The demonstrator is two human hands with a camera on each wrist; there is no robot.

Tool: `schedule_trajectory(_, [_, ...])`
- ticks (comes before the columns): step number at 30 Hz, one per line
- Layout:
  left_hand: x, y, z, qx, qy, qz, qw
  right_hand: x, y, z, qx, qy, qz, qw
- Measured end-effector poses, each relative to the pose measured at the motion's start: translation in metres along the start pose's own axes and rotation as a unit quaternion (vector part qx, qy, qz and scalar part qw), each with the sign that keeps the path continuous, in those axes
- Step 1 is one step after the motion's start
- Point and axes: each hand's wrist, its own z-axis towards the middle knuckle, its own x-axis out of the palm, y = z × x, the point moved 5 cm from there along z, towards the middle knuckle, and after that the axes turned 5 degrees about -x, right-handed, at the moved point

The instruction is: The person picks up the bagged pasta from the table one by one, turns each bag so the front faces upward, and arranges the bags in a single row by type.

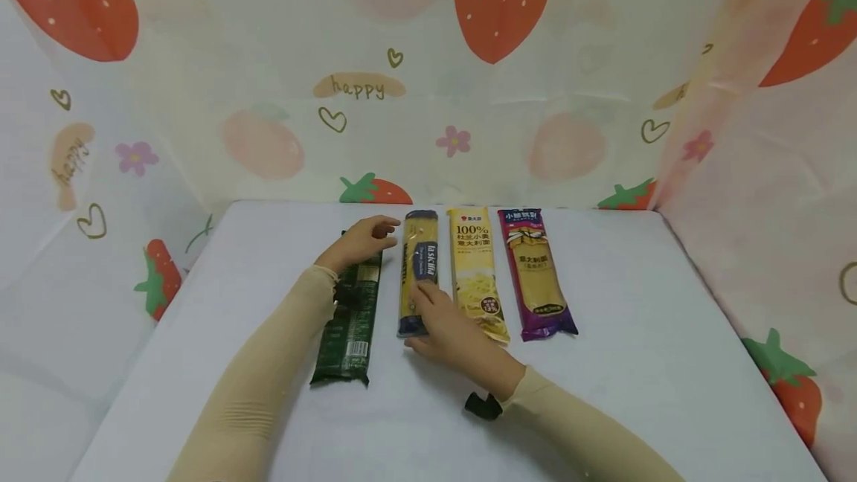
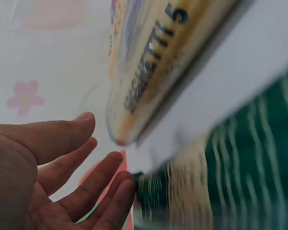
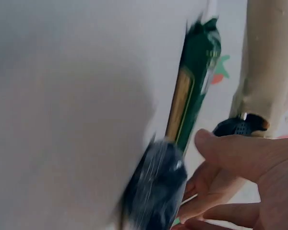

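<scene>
A clear and dark-blue spaghetti pack [image 1: 418,244] lies lengthwise on the table, its print readable in the left wrist view. My right hand [image 1: 451,329] is at its near end, overlapping that end in the head view; thumb and fingers are apart in the right wrist view. To the left lies a dark green pack [image 1: 344,344] with a barcode. Over its far end is my left hand [image 1: 361,244], fingers loosely bent and holding nothing, close to the spaghetti pack's far end. The left forearm and wrist hide part of the green pack.
Right of the spaghetti pack lie a yellow pasta pack [image 1: 472,251] and a purple pasta pack [image 1: 538,274], roughly in a row. A white cloth covers the table [image 1: 623,363]. Strawberry-printed curtains [image 1: 415,132] stand behind and at both sides.
</scene>
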Motion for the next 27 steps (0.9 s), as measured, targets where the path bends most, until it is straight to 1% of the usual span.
schedule_trajectory(2, [-0.005,0.003,-0.003,-0.002,-0.003,0.006,1.0,0.002,0.007,-0.001,-0.032,-0.002,0.003,0.999])
schedule_trajectory(4, [-0.009,0.009,-0.005,0.001,-0.003,0.019,0.9998,0.006,0.013,-0.001,-0.055,0.007,0.009,0.998])
schedule_trajectory(8, [-0.018,0.022,-0.01,-0.006,0.0,0.053,0.9986,0.015,0.021,0.0,-0.075,0.034,0.02,0.996])
schedule_trajectory(13, [-0.026,0.038,-0.015,-0.022,0.018,0.101,0.9945,0.024,0.03,0.006,-0.094,0.038,0.021,0.995])
schedule_trajectory(16, [-0.03,0.045,-0.017,-0.028,0.02,0.115,0.9928,0.027,0.036,0.01,-0.091,0.042,0.023,0.995])
schedule_trajectory(18, [-0.032,0.049,-0.018,-0.031,0.018,0.112,0.993,0.03,0.039,0.013,-0.082,0.05,0.018,0.995])
schedule_trajectory(21, [-0.034,0.055,-0.019,-0.038,0.021,0.105,0.9936,0.035,0.044,0.017,-0.065,0.066,0.002,0.996])
schedule_trajectory(23, [-0.035,0.058,-0.02,-0.048,0.022,0.109,0.9926,0.039,0.046,0.02,-0.056,0.078,-0.01,0.995])
schedule_trajectory(27, [-0.037,0.062,-0.021,-0.069,0.019,0.137,0.988,0.047,0.052,0.024,-0.047,0.091,-0.032,0.994])
